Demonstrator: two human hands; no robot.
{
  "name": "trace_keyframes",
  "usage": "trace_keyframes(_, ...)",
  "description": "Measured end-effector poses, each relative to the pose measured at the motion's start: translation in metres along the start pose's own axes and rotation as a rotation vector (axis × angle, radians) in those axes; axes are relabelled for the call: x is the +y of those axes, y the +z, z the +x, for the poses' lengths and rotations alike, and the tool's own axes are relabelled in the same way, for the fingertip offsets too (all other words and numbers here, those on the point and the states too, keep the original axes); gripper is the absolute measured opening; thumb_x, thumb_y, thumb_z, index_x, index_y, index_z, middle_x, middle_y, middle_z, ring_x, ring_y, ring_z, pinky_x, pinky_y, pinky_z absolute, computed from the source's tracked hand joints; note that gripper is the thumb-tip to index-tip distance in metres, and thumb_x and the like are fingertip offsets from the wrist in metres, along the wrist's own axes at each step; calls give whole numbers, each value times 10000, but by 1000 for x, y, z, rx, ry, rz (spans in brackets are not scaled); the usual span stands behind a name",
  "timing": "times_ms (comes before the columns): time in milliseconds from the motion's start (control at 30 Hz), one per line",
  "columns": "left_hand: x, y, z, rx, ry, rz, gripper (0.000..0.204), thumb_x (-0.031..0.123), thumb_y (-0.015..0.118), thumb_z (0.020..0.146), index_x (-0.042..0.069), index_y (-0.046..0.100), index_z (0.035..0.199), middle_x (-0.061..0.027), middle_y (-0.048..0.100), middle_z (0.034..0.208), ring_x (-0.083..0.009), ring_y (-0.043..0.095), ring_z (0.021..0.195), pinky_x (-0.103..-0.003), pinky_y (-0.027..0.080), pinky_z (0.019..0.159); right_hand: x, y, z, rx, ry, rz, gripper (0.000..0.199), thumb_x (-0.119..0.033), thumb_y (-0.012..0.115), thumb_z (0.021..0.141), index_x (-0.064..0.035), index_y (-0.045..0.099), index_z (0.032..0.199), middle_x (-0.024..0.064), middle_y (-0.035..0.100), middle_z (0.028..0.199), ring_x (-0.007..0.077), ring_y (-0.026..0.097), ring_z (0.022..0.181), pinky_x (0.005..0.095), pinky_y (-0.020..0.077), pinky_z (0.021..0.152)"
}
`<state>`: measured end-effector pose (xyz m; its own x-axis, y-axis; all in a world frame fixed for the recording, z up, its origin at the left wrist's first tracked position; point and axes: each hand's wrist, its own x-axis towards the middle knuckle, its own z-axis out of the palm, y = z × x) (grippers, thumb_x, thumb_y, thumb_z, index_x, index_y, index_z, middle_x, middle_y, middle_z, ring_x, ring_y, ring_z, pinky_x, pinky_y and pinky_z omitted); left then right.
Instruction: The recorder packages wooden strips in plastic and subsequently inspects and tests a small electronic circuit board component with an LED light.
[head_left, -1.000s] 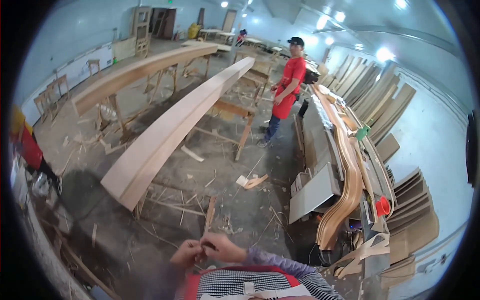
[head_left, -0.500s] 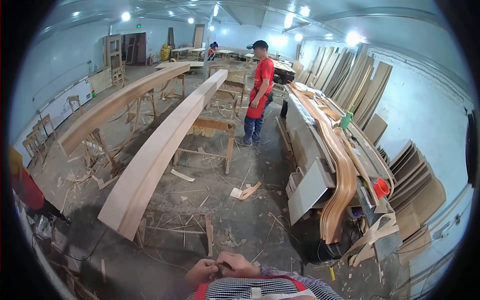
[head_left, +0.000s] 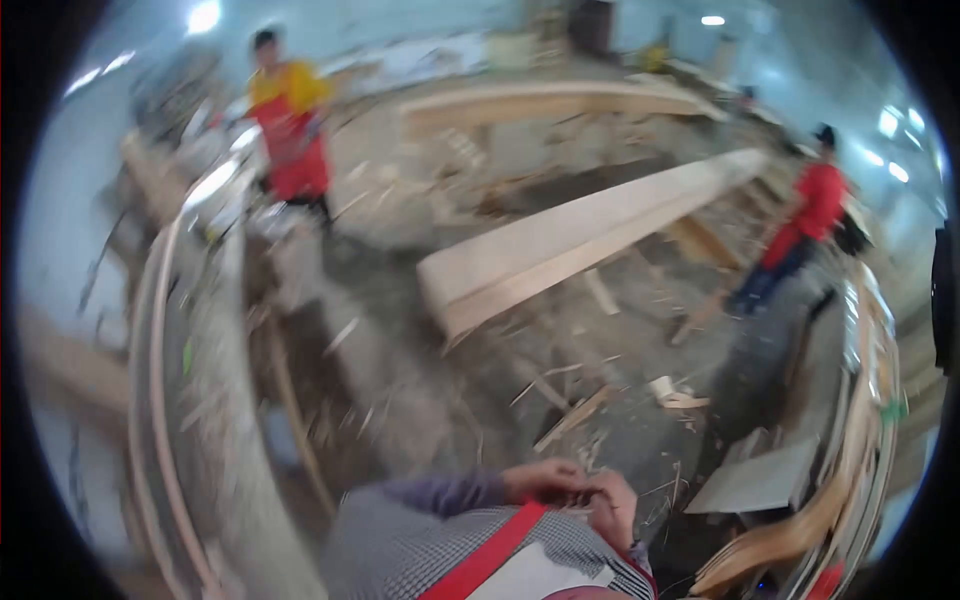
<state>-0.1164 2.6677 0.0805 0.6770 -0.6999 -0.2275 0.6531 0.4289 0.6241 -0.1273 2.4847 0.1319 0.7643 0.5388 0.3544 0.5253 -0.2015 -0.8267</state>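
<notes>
My left hand (head_left: 543, 479) and my right hand (head_left: 612, 501) are together in front of my checked apron (head_left: 400, 535) with its red strap. The fingers of both are curled in and meet at the tips. Anything between them is too small and blurred to make out. Ahead of my hands, a long pale wooden beam (head_left: 590, 240) lies raised above the floor. A second long beam (head_left: 560, 100) is behind it.
A person in a yellow top and red apron (head_left: 292, 130) stands at the left beside a long bench (head_left: 225, 400). Another in red (head_left: 810, 215) stands at the right. Curved wooden mouldings (head_left: 780, 540) lie on the right-hand workbench; wood scraps (head_left: 575, 415) litter the floor.
My view has swung left, so the beams and the person in red sit further right and the person in yellow shows fully. My hands stay together at my front.
</notes>
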Motion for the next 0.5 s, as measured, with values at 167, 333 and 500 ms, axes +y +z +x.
trace_keyframes(167,-7,-22,-18,-7,119,-210,157,188,655,874,50,582,887,-7,563,751,-87,507,647,-220,412,572,5,18,8,-75,351,292,99,36,566,814,-4,597,899,85,656,811,155,639,703,257,498,643)
trace_keyframes(333,-29,-23,-24,26,102,-328,168,192,667,858,43,590,874,-1,569,733,-86,523,639,-206,398,548,4,28,5,-81,563,466,71,-12,589,862,29,585,919,74,670,875,109,623,727,240,491,649)
trace_keyframes(500,-35,2,-23,-47,97,-193,204,224,676,848,37,595,854,16,573,720,-69,517,608,-195,386,529,-17,12,-7,47,650,581,80,4,614,840,30,598,914,86,664,814,104,615,724,231,489,650)
